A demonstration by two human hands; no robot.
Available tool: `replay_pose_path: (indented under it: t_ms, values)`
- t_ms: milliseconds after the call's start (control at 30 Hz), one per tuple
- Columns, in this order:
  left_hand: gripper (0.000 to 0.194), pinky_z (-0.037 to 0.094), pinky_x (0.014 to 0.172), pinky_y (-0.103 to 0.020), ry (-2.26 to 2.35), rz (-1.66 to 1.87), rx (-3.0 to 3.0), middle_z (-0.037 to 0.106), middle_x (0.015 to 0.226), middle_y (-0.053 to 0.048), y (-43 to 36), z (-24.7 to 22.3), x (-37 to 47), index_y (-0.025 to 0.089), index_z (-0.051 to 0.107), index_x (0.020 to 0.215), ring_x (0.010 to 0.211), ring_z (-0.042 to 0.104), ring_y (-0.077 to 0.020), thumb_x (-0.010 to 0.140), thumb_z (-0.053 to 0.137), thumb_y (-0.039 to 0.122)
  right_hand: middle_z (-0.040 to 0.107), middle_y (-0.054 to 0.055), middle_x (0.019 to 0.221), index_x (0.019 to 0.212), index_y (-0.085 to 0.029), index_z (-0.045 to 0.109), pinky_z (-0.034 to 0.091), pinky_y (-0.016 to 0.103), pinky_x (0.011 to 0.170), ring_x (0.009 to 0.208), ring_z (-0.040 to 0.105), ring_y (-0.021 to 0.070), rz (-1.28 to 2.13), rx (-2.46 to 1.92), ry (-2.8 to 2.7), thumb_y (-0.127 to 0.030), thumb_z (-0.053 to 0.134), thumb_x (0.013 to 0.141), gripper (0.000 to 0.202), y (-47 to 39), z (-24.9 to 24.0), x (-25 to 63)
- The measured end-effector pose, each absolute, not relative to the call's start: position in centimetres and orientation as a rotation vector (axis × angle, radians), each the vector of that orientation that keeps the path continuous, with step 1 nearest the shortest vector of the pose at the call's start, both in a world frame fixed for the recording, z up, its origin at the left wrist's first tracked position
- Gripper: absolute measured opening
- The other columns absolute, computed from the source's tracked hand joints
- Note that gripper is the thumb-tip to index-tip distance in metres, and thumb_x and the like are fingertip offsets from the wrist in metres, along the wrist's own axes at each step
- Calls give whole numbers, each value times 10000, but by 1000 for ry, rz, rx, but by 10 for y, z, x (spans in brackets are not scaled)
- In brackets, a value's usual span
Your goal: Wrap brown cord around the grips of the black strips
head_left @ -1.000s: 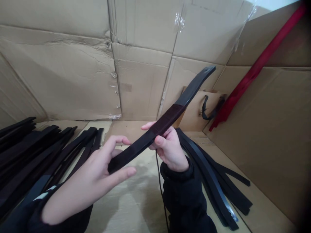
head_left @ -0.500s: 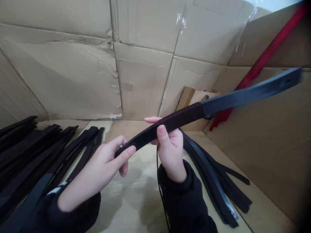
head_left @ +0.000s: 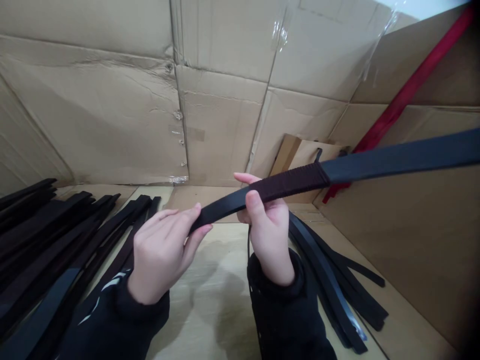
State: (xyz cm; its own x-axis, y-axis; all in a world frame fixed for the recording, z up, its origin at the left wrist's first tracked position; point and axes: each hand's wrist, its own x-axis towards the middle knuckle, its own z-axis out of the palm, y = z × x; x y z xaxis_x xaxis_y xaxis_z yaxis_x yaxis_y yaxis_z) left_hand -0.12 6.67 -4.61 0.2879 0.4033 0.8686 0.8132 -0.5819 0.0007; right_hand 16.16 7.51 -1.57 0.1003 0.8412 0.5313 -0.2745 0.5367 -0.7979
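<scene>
A long, slightly curved black strip [head_left: 225,204] slants up from left to right across the middle. Dark brown cord [head_left: 290,182] is wound tightly round part of it, and its far end runs past the right edge of the picture. My left hand [head_left: 168,245] pinches the near left end between thumb and fingers. At the left end of the winding, my right hand [head_left: 266,215] grips the strip, thumb on the near face and one finger stretched out behind. A thin dark cord hangs below the right hand, partly hidden by the sleeve.
Several dark strips [head_left: 75,235] lie piled on the left of the pale tabletop [head_left: 202,285]. More black strips [head_left: 330,280] lie to the right. Cardboard walls [head_left: 225,125] enclose the back and right. A red strip [head_left: 405,95] leans there, near a brown paper bag [head_left: 296,150].
The strip has turned a little, its broad face now showing more, and has moved right so its far end leaves the picture. My left hand has rolled over, its back now towards me.
</scene>
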Motion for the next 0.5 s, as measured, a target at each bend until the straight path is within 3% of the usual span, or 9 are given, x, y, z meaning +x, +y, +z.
replay_pose_path:
  t_ms: [67, 167, 233, 333, 433, 500]
  values:
    - [172, 510, 698, -383, -1135, -1225, -2235, 681, 596, -14, 64, -42, 0, 179, 622, 798, 530, 629, -183, 888, 501, 263, 341, -59, 546, 930, -257, 696, 234, 244, 439, 468, 278, 80, 903, -595, -1223, -444, 686, 752, 258, 76, -15, 165]
    - [431, 472, 511, -279, -1440, -1305, -2732, 575, 468, 25, 60, -34, 3, 204, 494, 584, 433, 565, -135, 958, 309, 311, 444, -39, 579, 835, -231, 701, 269, 242, 439, 483, 339, 82, 871, -671, -1225, -421, 678, 756, 207, 76, -14, 167]
    - [418, 456, 444, -235, -1615, -1321, -3036, 572, 494, 36, 59, -32, 5, 207, 492, 646, 433, 566, -121, 967, 282, 373, 495, -28, 615, 811, -214, 689, 297, 238, 446, 505, 383, 83, 843, -709, -1193, -399, 669, 760, 193, 77, -14, 165]
    - [291, 498, 521, -274, -1507, -1335, -2802, 663, 679, 3, 60, -38, 7, 196, 542, 892, 557, 626, -164, 848, 536, 483, 488, -32, 617, 803, -202, 671, 295, 232, 441, 503, 378, 77, 821, -730, -1145, -384, 646, 775, 185, 77, -13, 160]
    - [324, 500, 652, -342, -1250, -1250, -2309, 712, 825, -62, 61, -46, 7, 170, 563, 1026, 685, 657, -219, 800, 646, 387, 418, -51, 583, 841, -203, 673, 248, 235, 425, 470, 307, 65, 850, -712, -1123, -380, 652, 776, 190, 78, -14, 159]
    - [188, 492, 706, -356, -1178, -1239, -2217, 715, 807, -64, 60, -45, 6, 165, 594, 991, 716, 660, -221, 858, 582, 297, 333, -77, 536, 919, -213, 674, 203, 240, 421, 443, 232, 63, 917, -667, -1146, -389, 675, 760, 237, 79, -14, 161]
